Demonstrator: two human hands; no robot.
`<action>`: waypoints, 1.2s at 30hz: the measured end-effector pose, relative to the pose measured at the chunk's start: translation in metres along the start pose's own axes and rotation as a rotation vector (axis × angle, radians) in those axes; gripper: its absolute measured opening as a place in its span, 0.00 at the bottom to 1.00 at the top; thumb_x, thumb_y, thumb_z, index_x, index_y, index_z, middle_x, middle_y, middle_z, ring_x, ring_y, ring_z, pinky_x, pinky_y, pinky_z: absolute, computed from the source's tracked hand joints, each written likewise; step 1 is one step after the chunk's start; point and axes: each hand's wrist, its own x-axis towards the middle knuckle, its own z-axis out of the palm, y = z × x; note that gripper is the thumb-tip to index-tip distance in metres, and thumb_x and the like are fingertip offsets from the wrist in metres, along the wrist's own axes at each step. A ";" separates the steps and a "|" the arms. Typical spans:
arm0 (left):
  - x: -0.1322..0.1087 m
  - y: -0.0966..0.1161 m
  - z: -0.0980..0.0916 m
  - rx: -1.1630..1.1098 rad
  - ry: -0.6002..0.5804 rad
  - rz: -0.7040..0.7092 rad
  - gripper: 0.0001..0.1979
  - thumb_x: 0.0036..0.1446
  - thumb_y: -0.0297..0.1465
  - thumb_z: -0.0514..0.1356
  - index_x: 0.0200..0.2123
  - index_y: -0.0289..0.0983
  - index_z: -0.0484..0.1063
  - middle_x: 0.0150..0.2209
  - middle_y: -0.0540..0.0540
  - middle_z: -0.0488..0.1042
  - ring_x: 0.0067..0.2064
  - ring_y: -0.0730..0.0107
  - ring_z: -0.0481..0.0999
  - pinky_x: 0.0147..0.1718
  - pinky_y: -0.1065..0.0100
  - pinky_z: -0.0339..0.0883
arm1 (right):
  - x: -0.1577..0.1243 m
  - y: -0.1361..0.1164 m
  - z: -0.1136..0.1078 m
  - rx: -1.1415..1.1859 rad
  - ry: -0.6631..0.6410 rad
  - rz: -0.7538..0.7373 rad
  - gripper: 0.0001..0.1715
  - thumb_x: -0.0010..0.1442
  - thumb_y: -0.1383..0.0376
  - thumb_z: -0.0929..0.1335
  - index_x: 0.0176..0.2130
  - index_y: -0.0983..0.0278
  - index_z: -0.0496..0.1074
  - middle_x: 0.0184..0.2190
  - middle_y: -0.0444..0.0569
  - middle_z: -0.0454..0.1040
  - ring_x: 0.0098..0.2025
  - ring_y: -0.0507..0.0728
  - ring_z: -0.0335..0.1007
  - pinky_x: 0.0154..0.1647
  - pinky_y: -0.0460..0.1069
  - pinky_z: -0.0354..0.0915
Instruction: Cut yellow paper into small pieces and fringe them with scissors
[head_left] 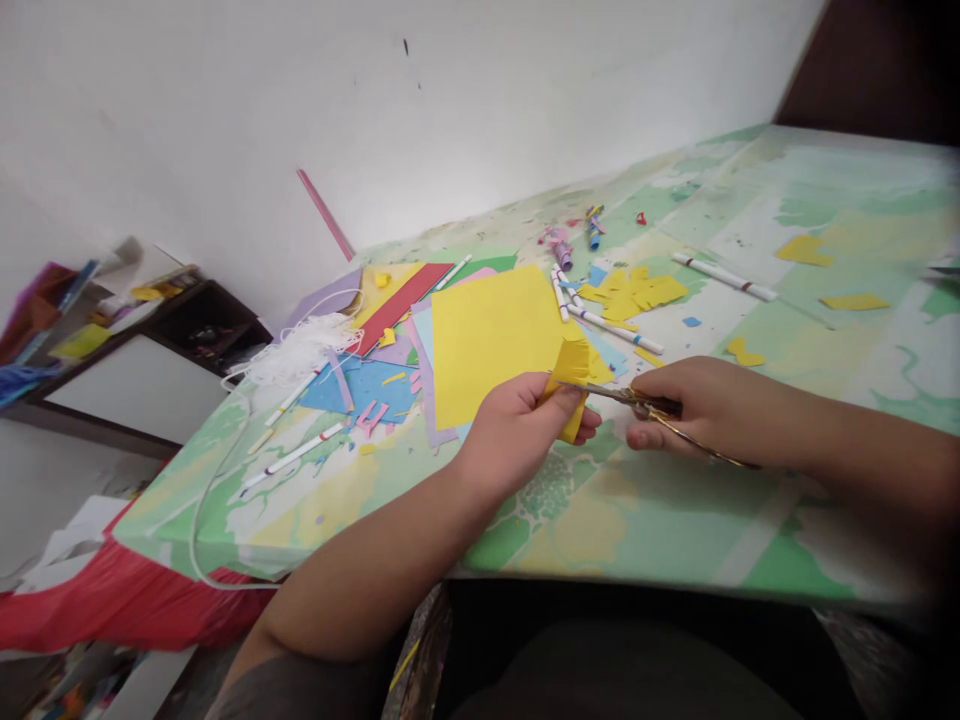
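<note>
The left hand (517, 430) pinches a folded yellow paper piece (570, 385) between thumb and fingers, just above the table (675, 520). The right hand (712, 405) is closed around the handles of scissors (637, 400), whose blades reach the paper's edge. Just behind the paper lies a yellow sheet (487, 335); farther back are yellow scraps (637, 292) and white sticks (724, 276).

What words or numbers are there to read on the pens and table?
None can be read.
The white pens bear coloured bands too small to read.
The table cover shows only colour patches.
The yellow paper in the left hand and the scissors in the right hand show no writing.
</note>
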 end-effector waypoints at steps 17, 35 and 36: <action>-0.005 0.002 0.003 0.089 0.043 0.034 0.10 0.53 0.33 0.56 0.23 0.35 0.68 0.20 0.51 0.70 0.24 0.78 0.69 0.26 0.74 0.63 | 0.000 -0.003 0.000 -0.012 -0.023 0.053 0.32 0.45 0.36 0.58 0.21 0.60 0.60 0.17 0.45 0.64 0.22 0.54 0.58 0.21 0.48 0.50; 0.001 0.000 0.001 -0.112 -0.019 -0.079 0.04 0.51 0.27 0.57 0.27 0.33 0.68 0.23 0.50 0.72 0.23 0.79 0.70 0.25 0.74 0.66 | 0.002 0.005 0.001 -0.043 0.035 0.079 0.30 0.45 0.38 0.60 0.19 0.61 0.58 0.15 0.43 0.61 0.20 0.52 0.54 0.20 0.47 0.48; 0.002 -0.001 0.000 -0.128 -0.030 -0.083 0.04 0.51 0.28 0.57 0.27 0.33 0.68 0.23 0.49 0.72 0.23 0.79 0.70 0.25 0.74 0.66 | 0.002 0.006 0.002 -0.037 0.039 0.080 0.30 0.45 0.38 0.61 0.19 0.61 0.58 0.16 0.43 0.61 0.20 0.52 0.54 0.20 0.46 0.49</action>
